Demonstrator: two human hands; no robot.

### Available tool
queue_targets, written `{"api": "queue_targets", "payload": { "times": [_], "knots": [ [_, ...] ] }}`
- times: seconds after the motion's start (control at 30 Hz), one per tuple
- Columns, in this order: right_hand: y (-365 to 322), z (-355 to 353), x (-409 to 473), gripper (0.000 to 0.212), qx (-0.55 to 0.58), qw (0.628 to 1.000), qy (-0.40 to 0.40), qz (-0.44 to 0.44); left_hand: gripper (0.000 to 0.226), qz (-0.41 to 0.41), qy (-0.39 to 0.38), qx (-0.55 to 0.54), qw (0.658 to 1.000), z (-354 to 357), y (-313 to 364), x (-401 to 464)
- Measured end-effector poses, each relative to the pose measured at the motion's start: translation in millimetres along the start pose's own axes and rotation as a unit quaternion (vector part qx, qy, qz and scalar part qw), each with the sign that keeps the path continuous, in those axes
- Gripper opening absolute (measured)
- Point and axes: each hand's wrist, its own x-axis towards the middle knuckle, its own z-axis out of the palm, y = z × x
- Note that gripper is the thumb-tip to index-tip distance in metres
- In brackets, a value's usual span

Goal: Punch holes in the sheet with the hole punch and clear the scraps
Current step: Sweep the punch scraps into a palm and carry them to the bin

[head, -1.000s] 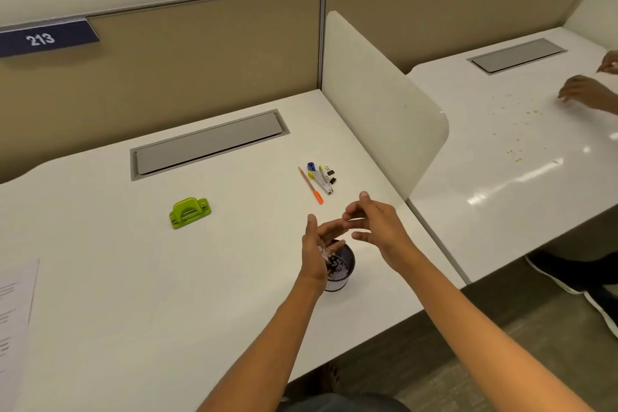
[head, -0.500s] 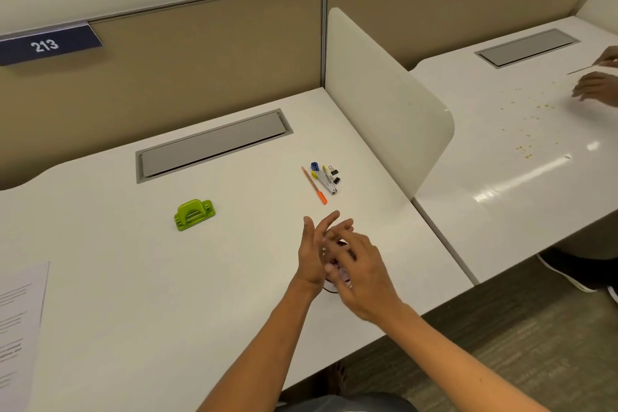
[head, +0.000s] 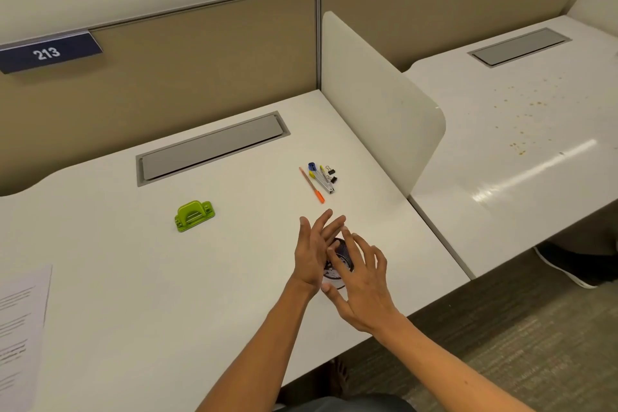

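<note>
A green hole punch (head: 194, 215) sits on the white desk (head: 133, 294), left of my hands. A printed sheet (head: 20, 328) lies at the desk's left edge, partly cut off by the frame. My left hand (head: 314, 251) stands edge-on with fingers straight and spread, over a small dark mesh cup (head: 341, 259). My right hand (head: 363, 284), fingers spread, brushes across the left palm above the cup. Most of the cup is hidden between the hands; small white scraps show inside it.
An orange pen (head: 311, 185), a stapler, a blue sharpener and binder clips (head: 322, 176) lie beyond my hands. A grey cable hatch (head: 210, 147) is set in the desk. A curved white divider (head: 378, 104) bounds the right side; the neighbouring desk (head: 521, 130) carries scattered crumbs.
My right hand came down from above and right of the cup onto my left palm and keeps sliding across it. The neighbouring person's hands have left the frame.
</note>
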Motion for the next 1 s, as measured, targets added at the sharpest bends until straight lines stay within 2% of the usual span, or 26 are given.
{"api": "queue_targets", "payload": {
  "times": [0.2,0.33,0.4,0.53,0.7,0.8,0.9,1.0],
  "knots": [
    [-3,0,-1,0.071,-0.014,0.999,0.001,-0.035,0.122,-0.006,-0.002,-0.027,1.0,1,1,-4],
    [7,1,-3,0.06,0.001,0.999,0.042,0.003,0.1,-0.033,-0.003,-0.054,0.998,-1,-2,-9],
    [5,-6,3,0.059,0.022,0.997,0.069,-0.006,0.097,-0.052,-0.016,-0.077,0.996,-5,-7,-11],
    [-12,-17,19,0.064,0.062,0.995,0.082,-0.001,0.105,-0.074,-0.045,-0.112,0.99,-5,-9,-13],
    [-5,-14,18,0.055,0.097,0.99,0.095,0.031,0.105,-0.116,-0.058,-0.152,0.98,-5,-12,-7],
    [2,-12,13,0.052,0.073,0.993,0.089,0.006,0.103,-0.126,-0.064,-0.156,0.978,-3,-12,-2],
    [13,-9,9,0.038,0.061,0.991,0.105,0.056,0.099,-0.135,-0.06,-0.137,0.98,-3,-12,1],
    [17,-11,11,0.037,0.065,0.99,0.114,0.058,0.1,-0.146,-0.056,-0.105,0.982,-3,-9,1]
  ]
}}
